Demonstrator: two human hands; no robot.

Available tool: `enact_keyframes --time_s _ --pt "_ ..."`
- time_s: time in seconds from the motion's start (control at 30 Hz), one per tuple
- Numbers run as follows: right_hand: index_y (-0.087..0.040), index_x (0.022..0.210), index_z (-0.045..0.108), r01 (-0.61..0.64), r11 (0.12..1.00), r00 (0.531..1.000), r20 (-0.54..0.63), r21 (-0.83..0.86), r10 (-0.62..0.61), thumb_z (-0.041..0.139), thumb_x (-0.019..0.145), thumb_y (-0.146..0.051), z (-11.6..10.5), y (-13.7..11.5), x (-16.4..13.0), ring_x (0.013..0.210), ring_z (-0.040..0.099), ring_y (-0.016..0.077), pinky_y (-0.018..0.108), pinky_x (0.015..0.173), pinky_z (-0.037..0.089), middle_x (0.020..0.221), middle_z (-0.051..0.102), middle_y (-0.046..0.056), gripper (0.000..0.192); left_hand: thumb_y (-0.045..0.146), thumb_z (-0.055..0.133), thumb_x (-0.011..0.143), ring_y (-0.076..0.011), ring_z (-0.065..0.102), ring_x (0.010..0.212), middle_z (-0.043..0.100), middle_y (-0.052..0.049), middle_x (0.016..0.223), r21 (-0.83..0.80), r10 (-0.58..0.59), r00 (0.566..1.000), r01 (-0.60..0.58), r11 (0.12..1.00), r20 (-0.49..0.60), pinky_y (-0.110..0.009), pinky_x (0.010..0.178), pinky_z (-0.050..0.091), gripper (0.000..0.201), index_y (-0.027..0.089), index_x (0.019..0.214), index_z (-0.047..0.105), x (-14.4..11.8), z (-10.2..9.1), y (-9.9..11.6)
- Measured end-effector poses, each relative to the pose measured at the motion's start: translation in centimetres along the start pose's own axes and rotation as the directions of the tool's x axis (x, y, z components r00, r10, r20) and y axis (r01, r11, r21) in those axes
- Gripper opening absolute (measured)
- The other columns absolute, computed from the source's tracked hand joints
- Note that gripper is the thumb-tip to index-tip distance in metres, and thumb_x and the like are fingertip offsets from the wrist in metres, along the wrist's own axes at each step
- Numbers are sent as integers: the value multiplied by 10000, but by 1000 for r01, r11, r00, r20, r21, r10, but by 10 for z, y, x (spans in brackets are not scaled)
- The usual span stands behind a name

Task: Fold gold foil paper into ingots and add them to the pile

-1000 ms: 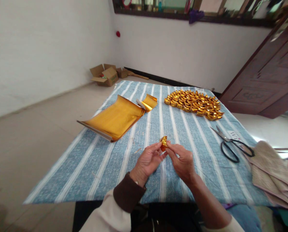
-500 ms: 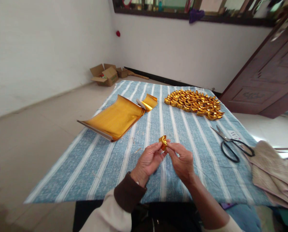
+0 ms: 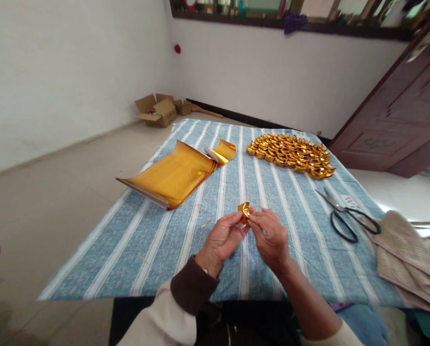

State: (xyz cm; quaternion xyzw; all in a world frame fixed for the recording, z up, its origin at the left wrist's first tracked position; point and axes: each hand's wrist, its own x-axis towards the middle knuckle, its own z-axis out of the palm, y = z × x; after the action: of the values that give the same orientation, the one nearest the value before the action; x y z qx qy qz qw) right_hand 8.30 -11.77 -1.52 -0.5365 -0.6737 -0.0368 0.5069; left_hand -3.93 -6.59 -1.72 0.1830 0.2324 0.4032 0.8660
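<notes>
A small folded gold paper ingot is held up over the near middle of the table, between both hands. My left hand is closed on its left side, thumb in front and fingers curled behind. On the right, my right hand pinches the near right edge with thumb and forefinger. Its lower part is partly covered by the fingertips. Many finished-looking gold paper ingots stand packed in rows at the far right of the table. A stack of gold foil paper sheets lies to the left, with a smaller curled piece beside it.
Black-handled scissors lie at the right, blades pointing away. Next to them a beige cloth hangs over the edge. A blue striped tablecloth covers the table. An open cardboard box sits on the floor behind.
The right hand's outer fingers have lifted slightly and shifted over the paper. Both hands keep hold of it in nearly the same place.
</notes>
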Motion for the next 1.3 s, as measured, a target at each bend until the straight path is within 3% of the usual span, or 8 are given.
enact_keyframes --time_s 0.23,0.5,0.77,0.93,1.03,1.13,1.3 --pt "-238 848 724 -39 999 999 1 28 39 517 926 -153 1 0 1 836 717 194 462 957 493 851 765 33 237 145 743 752 -211 667 976 746 -114 936 -6 -11 1000 11 1000 -14 -282 863 480 141 90 880 758 1 0 0" --pt "-252 1025 730 -67 998 998 4 11 67 539 939 -238 3 -1 2 876 719 211 447 926 507 945 773 53 210 188 813 694 -213 665 939 751 -91 896 36 37 999 -37 999 3 -290 855 465 170 130 847 768 3 -3 -2" --pt "-238 843 738 -34 999 999 19 -19 34 494 934 -158 6 0 4 790 709 198 437 894 515 799 761 42 272 182 793 702 -211 661 927 748 -91 879 45 41 999 -40 998 -1 -292 857 454 136 133 827 773 2 0 -1" --pt "-245 938 748 -77 997 997 -17 18 77 531 935 -232 7 0 4 790 707 211 426 841 537 851 765 51 217 169 811 687 -214 655 946 743 -88 851 26 44 999 -43 999 -28 -299 873 448 148 122 819 764 1 2 0" --pt "-248 877 748 -101 995 995 -21 17 102 544 936 -260 6 -2 5 767 698 209 406 811 540 813 758 45 212 167 817 680 -206 651 950 745 -80 855 21 46 998 -45 999 -36 -292 875 454 152 125 816 762 0 3 0" --pt "-254 793 734 -97 995 995 0 10 97 518 943 -220 6 -3 5 750 692 199 411 841 523 756 747 29 265 164 819 668 -206 652 955 746 -88 871 16 46 999 -45 999 -27 -287 871 462 171 115 821 761 1 2 -1" --pt "-240 812 725 -94 996 996 -4 -5 94 516 931 -178 7 -4 5 733 689 188 437 905 486 747 745 19 249 173 820 653 -214 656 968 750 -100 911 12 53 999 -52 999 -15 -296 879 467 191 112 825 765 2 1 -2"
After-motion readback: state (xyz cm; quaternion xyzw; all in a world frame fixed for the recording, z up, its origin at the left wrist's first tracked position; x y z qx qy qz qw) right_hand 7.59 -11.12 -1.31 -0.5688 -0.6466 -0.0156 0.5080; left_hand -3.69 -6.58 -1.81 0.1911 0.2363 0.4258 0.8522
